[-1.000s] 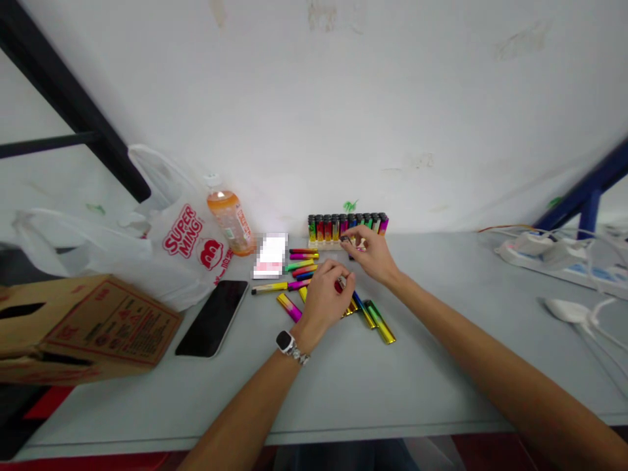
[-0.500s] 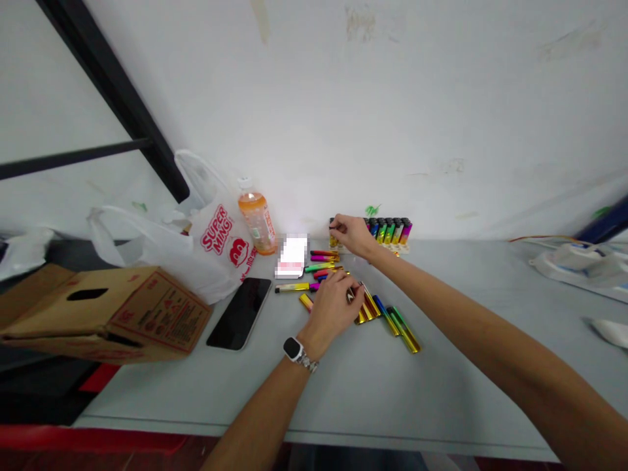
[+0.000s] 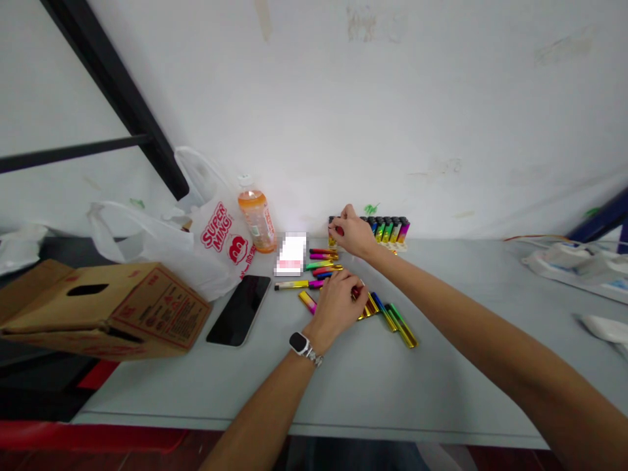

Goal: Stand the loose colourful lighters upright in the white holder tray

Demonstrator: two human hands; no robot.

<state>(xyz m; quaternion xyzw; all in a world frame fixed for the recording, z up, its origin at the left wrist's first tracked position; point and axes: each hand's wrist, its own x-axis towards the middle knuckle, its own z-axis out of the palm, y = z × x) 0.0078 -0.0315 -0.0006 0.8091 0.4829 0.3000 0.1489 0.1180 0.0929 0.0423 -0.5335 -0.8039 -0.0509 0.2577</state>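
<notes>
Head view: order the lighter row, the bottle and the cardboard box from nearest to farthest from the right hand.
1. The lighter row, at the right hand, which pinches a red lighter.
2. The bottle, to its left.
3. The cardboard box, far left.

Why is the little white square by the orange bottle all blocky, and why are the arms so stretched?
Head view: the white square is pixelated, hiding its detail; the wide lens stretches the right arm and left arm toward the lower edge; the loose lighters on the table glint under the light.
</notes>
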